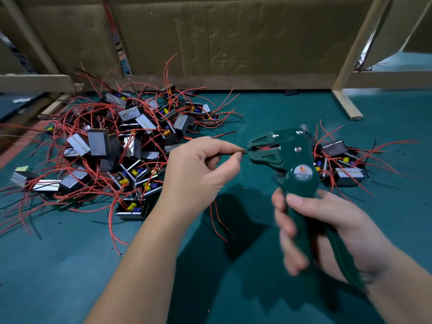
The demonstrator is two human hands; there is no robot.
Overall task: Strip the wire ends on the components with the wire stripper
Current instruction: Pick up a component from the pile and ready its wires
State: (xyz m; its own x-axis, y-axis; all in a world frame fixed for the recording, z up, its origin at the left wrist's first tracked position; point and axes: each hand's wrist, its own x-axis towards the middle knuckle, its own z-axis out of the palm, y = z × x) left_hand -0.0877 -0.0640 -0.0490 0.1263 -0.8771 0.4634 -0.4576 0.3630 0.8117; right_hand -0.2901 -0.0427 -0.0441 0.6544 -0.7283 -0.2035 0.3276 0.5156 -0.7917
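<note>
My right hand [327, 232] grips the handles of a dark green wire stripper [294, 164], whose jaws point left. My left hand [201, 174] pinches a thin black wire [225, 153] between thumb and forefinger, and the wire's end sits at the stripper's jaws [254, 148]. Red wires [217, 220] hang below my left hand; the component they belong to is hidden under the hand. A big heap of black components with red wires [121, 146] lies at the left. A small group of components [341, 164] lies at the right, behind the stripper.
The work surface is a green mat [233, 288]. Cardboard sheets [233, 38] stand as a wall along the back. A wooden strut [346, 90] leans at the back right, its foot resting on the mat. Small dark specks of stripped insulation dot the mat.
</note>
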